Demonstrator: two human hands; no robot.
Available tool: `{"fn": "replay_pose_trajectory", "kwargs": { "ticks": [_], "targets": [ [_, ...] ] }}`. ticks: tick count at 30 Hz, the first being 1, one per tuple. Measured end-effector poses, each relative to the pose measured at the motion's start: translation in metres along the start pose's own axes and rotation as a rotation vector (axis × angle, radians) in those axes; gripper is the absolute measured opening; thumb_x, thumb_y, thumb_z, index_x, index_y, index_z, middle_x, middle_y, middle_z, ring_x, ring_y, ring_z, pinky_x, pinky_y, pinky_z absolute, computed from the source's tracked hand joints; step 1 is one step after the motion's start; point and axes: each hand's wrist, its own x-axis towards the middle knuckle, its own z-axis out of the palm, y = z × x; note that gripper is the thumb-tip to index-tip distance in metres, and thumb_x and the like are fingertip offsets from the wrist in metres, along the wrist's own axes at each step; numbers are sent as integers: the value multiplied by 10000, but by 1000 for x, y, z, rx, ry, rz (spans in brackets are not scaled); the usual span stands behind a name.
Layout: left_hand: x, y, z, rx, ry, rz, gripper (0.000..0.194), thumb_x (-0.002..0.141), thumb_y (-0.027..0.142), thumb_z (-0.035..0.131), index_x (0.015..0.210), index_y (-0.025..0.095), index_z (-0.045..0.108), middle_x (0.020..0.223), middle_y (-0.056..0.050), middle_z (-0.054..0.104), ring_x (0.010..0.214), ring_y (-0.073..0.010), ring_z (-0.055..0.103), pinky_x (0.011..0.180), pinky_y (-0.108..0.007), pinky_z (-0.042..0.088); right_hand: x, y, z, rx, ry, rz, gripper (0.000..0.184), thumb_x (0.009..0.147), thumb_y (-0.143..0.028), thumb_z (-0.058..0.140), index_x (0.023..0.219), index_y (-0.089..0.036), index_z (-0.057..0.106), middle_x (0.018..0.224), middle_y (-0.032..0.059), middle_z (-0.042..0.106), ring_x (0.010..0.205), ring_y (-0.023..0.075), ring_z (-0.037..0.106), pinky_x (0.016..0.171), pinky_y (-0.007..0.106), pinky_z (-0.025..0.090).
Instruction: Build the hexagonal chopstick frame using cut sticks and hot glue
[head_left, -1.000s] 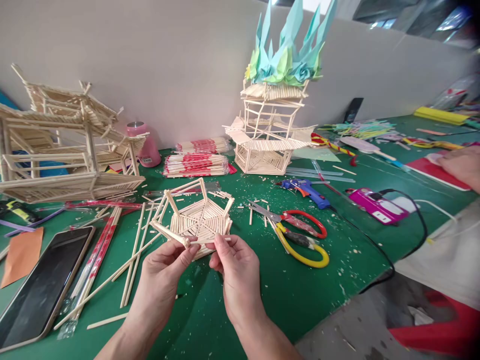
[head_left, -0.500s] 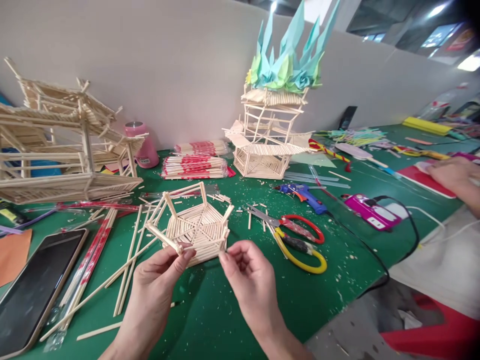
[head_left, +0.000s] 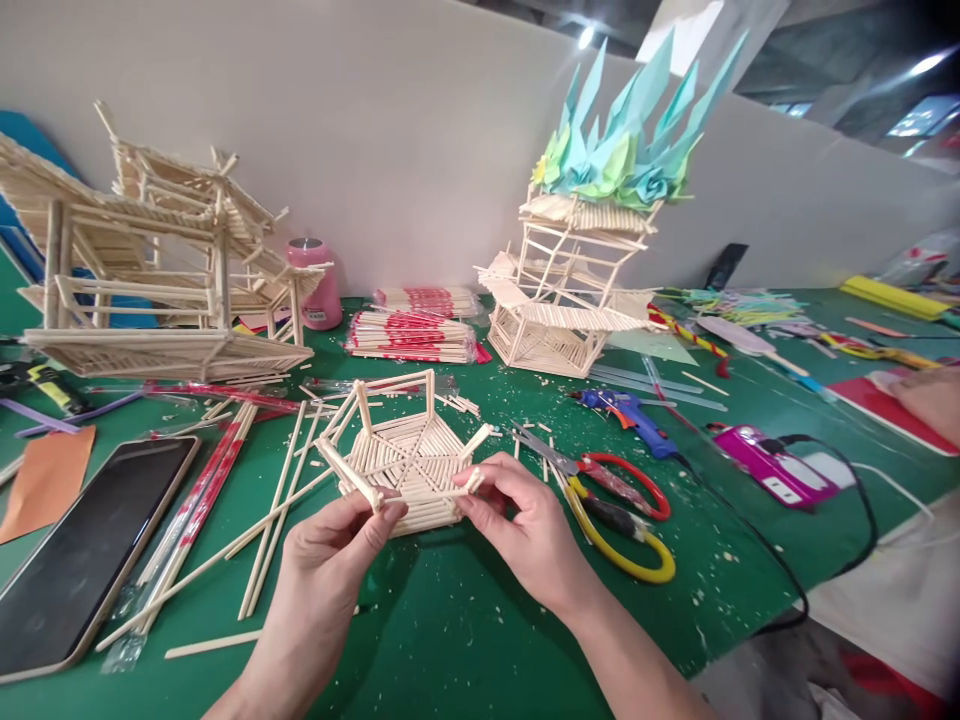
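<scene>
A six-sided base [head_left: 411,462] of thin wooden sticks lies on the green table, with short posts at its corners and rails joining some post tops. At its near left corner my left hand [head_left: 330,555] is closed, thumb and forefinger pinching the post top and the end of a thin wooden stick [head_left: 424,495]. That stick spans the near side of the base. At the near right corner my right hand [head_left: 525,525] is closed, pinching around the corner post and the other end of the stick. The fingertips partly cover both joints.
Red-and-yellow scissors [head_left: 622,500] and a blue glue gun [head_left: 630,420] lie to the right, near a purple power strip [head_left: 780,465]. Stick models [head_left: 570,325] stand behind. A phone [head_left: 97,550] and loose sticks [head_left: 274,500] lie left. Another person's hand [head_left: 926,400] is far right.
My right hand has shifted its pinch up around the near right corner post, its fingers now nearer the post top. My left hand keeps its pinch. The camera view has turned slightly left.
</scene>
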Motion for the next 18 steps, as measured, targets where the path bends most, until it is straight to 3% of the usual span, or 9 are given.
{"fn": "replay_pose_trajectory", "kwargs": {
  "ticks": [18],
  "targets": [
    [0, 5, 3, -10, 8, 12, 166, 637, 330, 743, 761, 220, 748, 714, -1, 708, 760, -154, 601, 707, -207, 469, -2, 0, 1, 46, -14, 17, 123, 829, -291, 570, 877, -202, 638, 808, 11, 520, 603, 114, 454, 555, 245, 400]
  ]
}}
